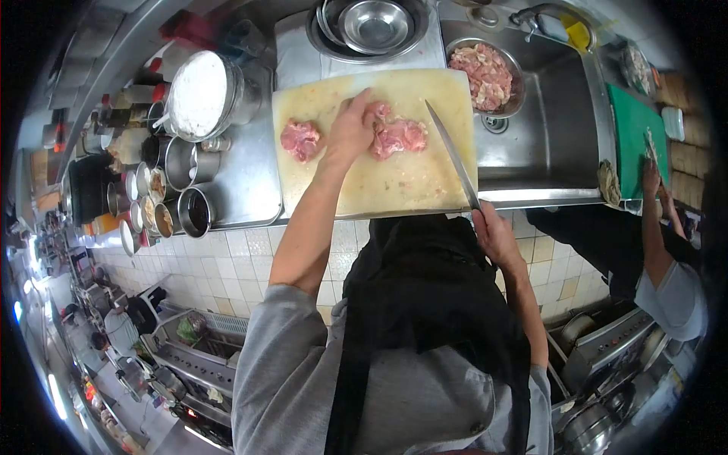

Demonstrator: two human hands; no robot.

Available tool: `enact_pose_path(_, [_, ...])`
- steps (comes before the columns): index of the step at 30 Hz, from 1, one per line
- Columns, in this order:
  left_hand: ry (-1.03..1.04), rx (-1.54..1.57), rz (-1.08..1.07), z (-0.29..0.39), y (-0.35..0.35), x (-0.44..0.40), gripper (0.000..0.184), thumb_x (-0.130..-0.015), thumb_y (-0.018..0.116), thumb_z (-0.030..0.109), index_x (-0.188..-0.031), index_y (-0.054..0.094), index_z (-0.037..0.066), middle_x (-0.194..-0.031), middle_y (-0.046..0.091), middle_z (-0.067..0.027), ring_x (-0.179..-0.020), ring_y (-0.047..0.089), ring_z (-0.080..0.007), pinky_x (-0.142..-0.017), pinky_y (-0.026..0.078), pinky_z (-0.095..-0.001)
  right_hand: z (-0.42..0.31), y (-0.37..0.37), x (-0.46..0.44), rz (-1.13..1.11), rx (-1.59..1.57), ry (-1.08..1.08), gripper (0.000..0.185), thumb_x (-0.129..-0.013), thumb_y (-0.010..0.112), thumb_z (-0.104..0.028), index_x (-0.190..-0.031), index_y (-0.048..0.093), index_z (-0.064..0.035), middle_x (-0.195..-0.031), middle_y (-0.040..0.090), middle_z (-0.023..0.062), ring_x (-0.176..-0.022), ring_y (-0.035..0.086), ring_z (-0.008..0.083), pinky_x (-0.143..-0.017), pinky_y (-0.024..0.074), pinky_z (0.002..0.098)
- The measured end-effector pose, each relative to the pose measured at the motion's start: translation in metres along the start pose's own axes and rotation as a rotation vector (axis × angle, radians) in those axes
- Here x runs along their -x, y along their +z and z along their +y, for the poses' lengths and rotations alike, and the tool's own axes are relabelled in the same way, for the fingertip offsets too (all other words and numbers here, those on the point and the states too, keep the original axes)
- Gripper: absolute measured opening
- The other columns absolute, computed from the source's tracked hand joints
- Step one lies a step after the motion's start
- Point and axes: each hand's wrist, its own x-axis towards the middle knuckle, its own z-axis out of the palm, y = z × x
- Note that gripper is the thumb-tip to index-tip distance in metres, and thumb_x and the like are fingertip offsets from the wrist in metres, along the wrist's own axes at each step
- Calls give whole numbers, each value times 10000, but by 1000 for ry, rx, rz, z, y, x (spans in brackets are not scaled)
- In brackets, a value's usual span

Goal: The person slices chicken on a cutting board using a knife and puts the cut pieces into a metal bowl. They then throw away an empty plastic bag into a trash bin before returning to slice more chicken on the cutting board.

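Observation:
On the pale cutting board (pixel 341 199), my left hand (pixel 353 127) is at the left edge of a spread-out piece of raw chicken (pixel 400 139), its fingers closed against the meat and partly hidden. My right hand (pixel 497 233) is wrapped round the handle of a long kitchen knife (pixel 455 158) near the board's front right corner. The blade slants up and left over the board, apart from the meat, its tip right of the piece. Another lump of raw chicken (pixel 301 141) lies on the board to the left of my left hand.
A metal bowl of cut raw meat (pixel 481 76) stands in the sink (pixel 557 144). Steel bowls (pixel 371 26) sit behind the board. To the left are a tub of white powder (pixel 199 96) and several pots. At right, another person's hands work at a green board (pixel 637 140).

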Motion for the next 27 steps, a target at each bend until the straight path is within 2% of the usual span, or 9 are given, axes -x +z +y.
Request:
enact_pose_path(3, [84, -33, -203, 18, -10, -2, 266, -981, 582, 211, -1210, 630, 85, -1248, 639, -187, -1080, 652, -394, -918, 542, -461, -5, 3, -3, 0, -28, -55, 181, -1032, 564, -178, -1182, 540, -78, -874, 654, 322, -868, 627, 545, -685, 502, 576])
enact_pose_path(6, [21, -257, -287, 21, -12, -8, 238, -961, 601, 164, -1175, 663, 80, -1094, 699, -199, -1009, 686, -362, -876, 557, -436, -10, 2, -7, -48, 42, -73, 173, -1024, 568, -169, -1160, 539, -67, -835, 653, 314, -823, 629, 543, -661, 498, 581])
enact_pose_path(9, [-46, -186, -347, 6, -15, -9, 215, -961, 617, 205, -1131, 672, 85, -936, 714, -157, -905, 699, -354, -819, 555, -427, -12, 5, -11, -44, 64, -154, 157, -1018, 565, -162, -1119, 527, -48, -794, 643, 313, -776, 628, 540, -634, 488, 593])
enact_pose_path(11, [-61, 39, -184, 6, -22, -6, 198, -961, 655, 225, -1061, 675, 54, -808, 702, -89, -777, 691, -256, -727, 541, -374, -10, 6, -11, -80, 111, -106, 139, -1014, 560, -151, -1064, 507, -32, -771, 639, 311, -745, 630, 532, -620, 485, 600])
enact_pose_path(12, [-59, 37, -188, 4, -26, -7, 198, -961, 655, 225, -1061, 675, 54, -808, 702, -89, -777, 691, -256, -727, 541, -374, -9, 7, -9, -77, 108, -102, 139, -1014, 560, -151, -1064, 507, -32, -771, 639, 311, -745, 630, 532, -620, 485, 600])
enact_pose_path(14, [-216, 359, -73, 7, -39, -12, 221, -963, 676, 229, -1016, 672, 15, -816, 697, -48, -741, 650, -140, -676, 511, -292, -5, 9, -10, -88, 138, -75, 133, -1015, 555, -145, -1031, 492, -29, -778, 642, 314, -747, 636, 525, -622, 488, 602])
enact_pose_path(17, [-342, 544, -154, 38, -85, -20, 202, -956, 686, 194, -1009, 668, -1, -811, 681, -26, -738, 629, -86, -652, 494, -253, 2, 14, -11, -71, 87, -108, 126, -1015, 553, -145, -1021, 490, -37, -781, 647, 311, -748, 642, 517, -619, 489, 600])
enact_pose_path(20, [-303, 470, -224, 52, -88, -18, 144, -938, 692, 147, -996, 676, 16, -797, 676, -31, -705, 624, -97, -623, 495, -258, 1, 14, -13, -50, 87, -122, 126, -1015, 556, -148, -1015, 494, -39, -774, 642, 307, -752, 636, 522, -618, 484, 602])
enact_pose_path(27, [-352, 613, -570, 78, 29, -9, 204, -931, 709, 172, -1032, 691, -4, -795, 682, -44, -634, 634, -106, -597, 515, -272, 6, 6, 1, 72, 58, 22, 138, -1027, 544, -169, -1018, 507, -37, -785, 637, 311, -780, 616, 548, -635, 476, 605])
